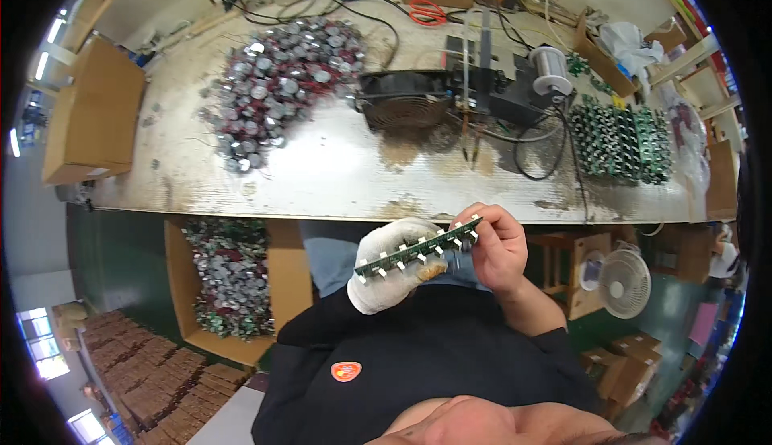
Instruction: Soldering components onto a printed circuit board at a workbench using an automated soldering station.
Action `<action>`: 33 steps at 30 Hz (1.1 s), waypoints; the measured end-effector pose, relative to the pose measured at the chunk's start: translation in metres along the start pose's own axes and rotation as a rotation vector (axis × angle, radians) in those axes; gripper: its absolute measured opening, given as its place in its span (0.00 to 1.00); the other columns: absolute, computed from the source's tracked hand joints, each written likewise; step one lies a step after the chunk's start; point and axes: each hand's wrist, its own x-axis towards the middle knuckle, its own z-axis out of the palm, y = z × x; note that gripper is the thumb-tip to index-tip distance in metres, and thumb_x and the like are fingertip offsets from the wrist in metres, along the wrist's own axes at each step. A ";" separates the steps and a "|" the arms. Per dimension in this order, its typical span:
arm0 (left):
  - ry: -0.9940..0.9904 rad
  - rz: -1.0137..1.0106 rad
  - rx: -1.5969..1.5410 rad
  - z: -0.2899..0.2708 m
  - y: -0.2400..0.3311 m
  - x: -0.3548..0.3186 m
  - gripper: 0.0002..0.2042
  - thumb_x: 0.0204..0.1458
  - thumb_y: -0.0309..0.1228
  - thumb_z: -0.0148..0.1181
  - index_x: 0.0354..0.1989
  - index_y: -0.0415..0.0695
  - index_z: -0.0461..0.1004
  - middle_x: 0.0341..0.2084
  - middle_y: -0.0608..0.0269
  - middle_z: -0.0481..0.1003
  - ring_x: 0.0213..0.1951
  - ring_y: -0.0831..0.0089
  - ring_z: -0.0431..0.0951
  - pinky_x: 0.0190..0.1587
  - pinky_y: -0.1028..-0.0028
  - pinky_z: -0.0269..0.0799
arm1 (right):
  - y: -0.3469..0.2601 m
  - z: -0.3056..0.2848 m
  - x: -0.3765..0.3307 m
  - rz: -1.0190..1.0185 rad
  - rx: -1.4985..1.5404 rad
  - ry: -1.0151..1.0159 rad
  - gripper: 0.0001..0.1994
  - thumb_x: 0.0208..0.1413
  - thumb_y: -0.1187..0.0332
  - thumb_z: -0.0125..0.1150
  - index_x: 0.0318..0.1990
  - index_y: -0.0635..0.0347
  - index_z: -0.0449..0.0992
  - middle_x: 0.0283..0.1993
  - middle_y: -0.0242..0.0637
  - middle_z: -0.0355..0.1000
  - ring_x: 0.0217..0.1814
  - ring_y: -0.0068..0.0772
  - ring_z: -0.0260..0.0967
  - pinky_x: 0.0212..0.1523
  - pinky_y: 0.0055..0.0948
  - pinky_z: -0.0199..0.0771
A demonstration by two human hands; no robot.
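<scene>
One narrow green circuit board point(418, 247), carrying a row of about eight white block components along its near edge, is held close to the body, below the edge of the workbench point(338, 172). The left hand point(394, 264), in a white glove, cups the board from beneath with its fingers curled around the lower end. The bare right hand point(498, 248) pinches the upper end between thumb and fingertips.

Beyond the grip, on the bench, lies one large heap of silver-topped capacitors point(277, 87), too many to count. Straight ahead of the hands sits one black fan point(404, 101), with one solder spool point(551, 71) to its right and one batch of green boards point(623, 139) further right. Down to the left of the hands, one cardboard box point(229, 284) holds more capacitors.
</scene>
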 end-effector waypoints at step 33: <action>0.330 -0.051 -0.653 -0.160 -0.027 0.046 0.17 0.50 0.24 0.55 0.50 0.36 0.70 0.44 0.55 0.75 0.43 0.64 0.76 0.46 0.70 0.71 | 0.113 0.117 0.156 0.694 0.573 0.039 0.15 0.59 0.57 0.57 0.35 0.61 0.77 0.29 0.29 0.73 0.29 0.19 0.65 0.31 0.19 0.62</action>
